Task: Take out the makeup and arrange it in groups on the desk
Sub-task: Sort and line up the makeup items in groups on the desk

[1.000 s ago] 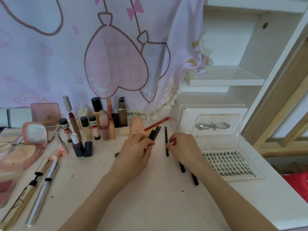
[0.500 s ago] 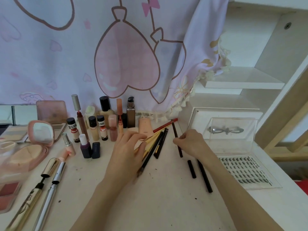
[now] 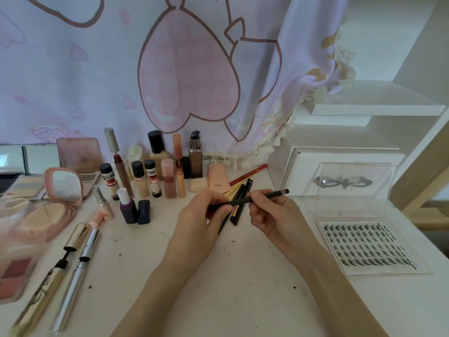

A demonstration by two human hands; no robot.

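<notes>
In the head view I am seeing both hands now lifting one black eyeliner pencil (image 3: pixel 252 199) off the worktop (image 3: pixel 243 276): right hand (image 3: pixel 269 215) pinching its middle, left hand (image 3: pixel 206 215) curling round its end, above the pencil group (image 3: pixel 239 203), so grouping is nearly finishing.

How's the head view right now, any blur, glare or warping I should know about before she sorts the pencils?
Head view: soft, even daylight with faint shadows. Wide-angle warping bends the shelf and desk edges. The palette at far left is smeared. Hands and black pencil are fairly sharp. Mild glare on the clear lid above the lash tray.
</notes>
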